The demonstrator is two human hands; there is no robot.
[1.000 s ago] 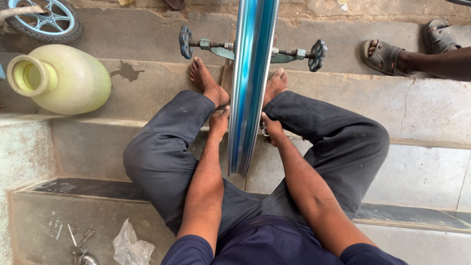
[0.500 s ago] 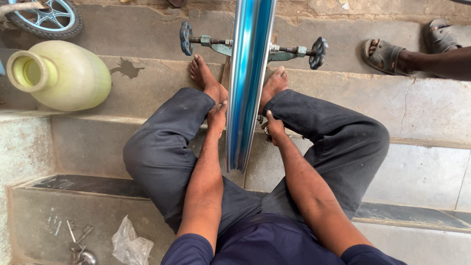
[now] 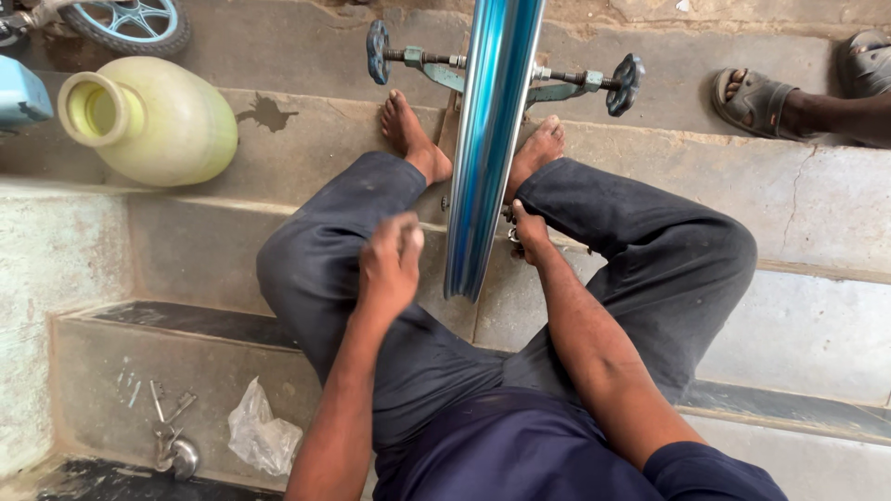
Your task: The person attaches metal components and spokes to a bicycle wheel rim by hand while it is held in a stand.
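A blue wheel rim (image 3: 487,139) stands upright at the centre top of the frame, mounted in a truing stand (image 3: 566,88) on the concrete step. The right hand (image 3: 527,232) touches the rim's right side, fingers curled; what it grips is hidden. The left hand (image 3: 390,264), blurred and loosely closed, hangs apart left of the rim, holding nothing visible. A yellow jug (image 3: 153,121) lies upper left

Grey concrete steps (image 3: 232,139), cracked at right; daylight; dark tiled ledge (image 3: 186,320).
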